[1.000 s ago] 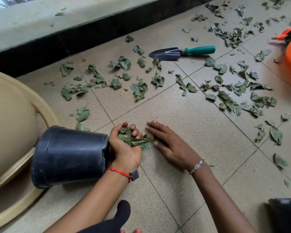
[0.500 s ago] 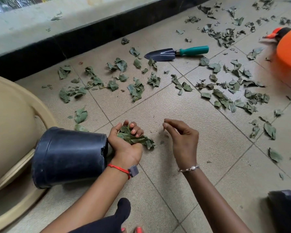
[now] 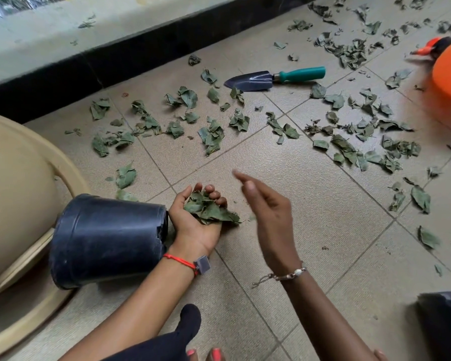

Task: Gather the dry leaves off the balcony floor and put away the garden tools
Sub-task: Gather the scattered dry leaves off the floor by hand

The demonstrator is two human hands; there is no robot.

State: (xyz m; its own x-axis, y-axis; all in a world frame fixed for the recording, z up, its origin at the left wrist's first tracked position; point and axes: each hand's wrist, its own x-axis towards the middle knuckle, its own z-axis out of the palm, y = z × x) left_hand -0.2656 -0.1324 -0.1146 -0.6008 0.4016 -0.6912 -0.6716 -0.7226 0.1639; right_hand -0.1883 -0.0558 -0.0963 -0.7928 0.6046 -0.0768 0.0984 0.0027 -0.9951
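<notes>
Left hand (image 3: 195, 222): palm up, fingers curled round a clump of dry leaves (image 3: 208, 208).
Right hand (image 3: 268, 212): raised just to its right, fingers loose, holding nothing.
Black pot (image 3: 107, 241): on its side, just left of the left hand.
Loose leaves (image 3: 211, 134): strewn on the floor (image 3: 310, 230) beyond both hands.
Trowel (image 3: 274, 79): farther beyond them.
Risk: the clump overhangs the palm, so tilting could spill it.

Head-worn camera looks forward and down (close) at the balcony floor (image 3: 310, 204).
</notes>
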